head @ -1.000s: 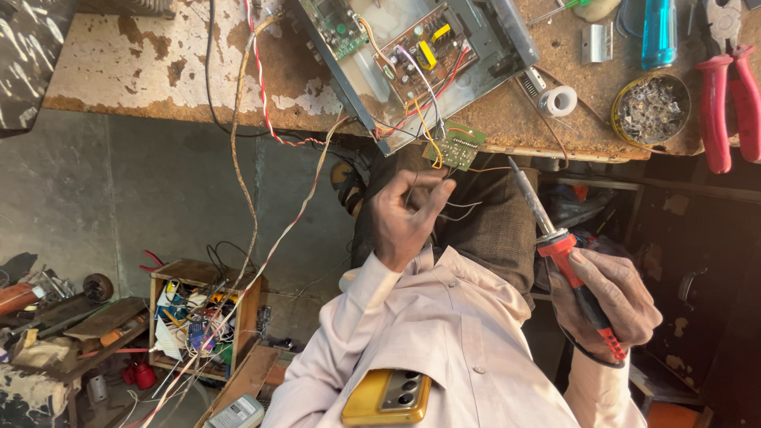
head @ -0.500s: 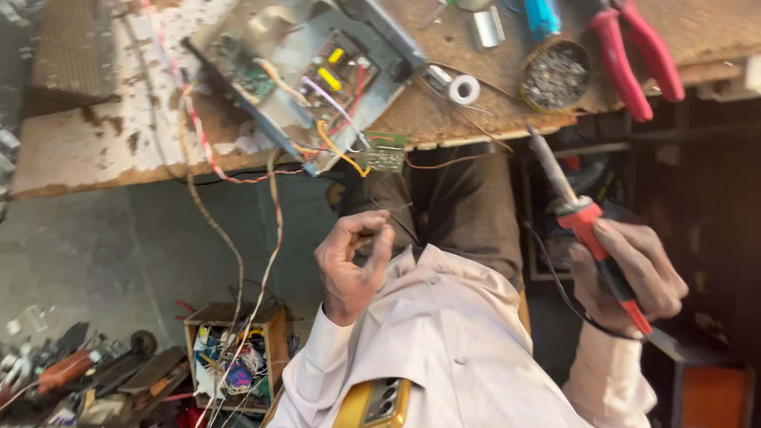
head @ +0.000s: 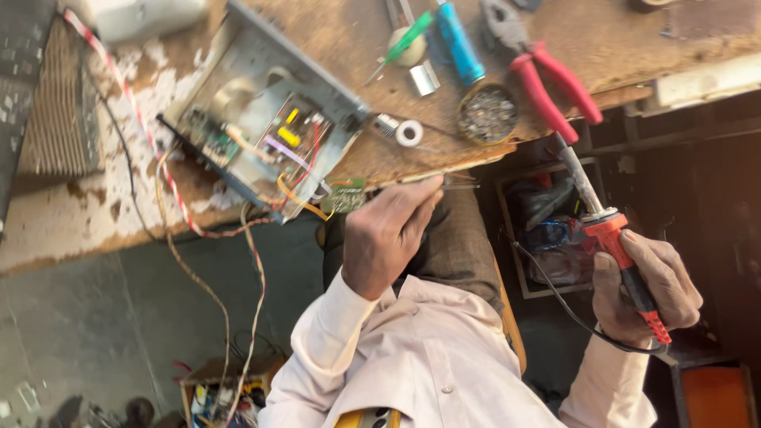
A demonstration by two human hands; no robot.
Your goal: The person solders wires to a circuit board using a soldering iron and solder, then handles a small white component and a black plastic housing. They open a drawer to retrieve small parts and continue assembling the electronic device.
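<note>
Gripping a soldering iron [head: 614, 254] in my right hand [head: 646, 289], I am closing my fingers around its red ribbed plastic handle, with the slim grey metal shaft angling up toward the edge of the surface [head: 333, 32]. A thin black cord [head: 555, 297] is trailing from the handle's lower end and looping under my wrist. My left hand [head: 388, 234] is curling half shut at the surface's edge, fingertips pinching something thin and pale that I cannot make out, just beside a small green circuit board [head: 346, 195] hanging off the edge on fine wires. Orange, yellow and red leads are running from that board into an open grey sheet-metal chassis [head: 261, 131], boxy and tilted, with a populated board inside. A red-and-white twisted cable [head: 170, 186] is snaking across the worn, paint-flaked wooden surface and dropping over its edge. Near the chassis a small white ring-shaped spool [head: 409, 132] is lying, and beside it a round shallow tin [head: 487, 115] filled with dull grey metallic bits. Red-handled pliers [head: 547, 83] are lying just right of the tin, a blue-handled tool [head: 460, 43] above it, and a green-handled screwdriver [head: 400, 46] nearby. My pale cotton sleeves are wrinkling at both forearms.
</note>
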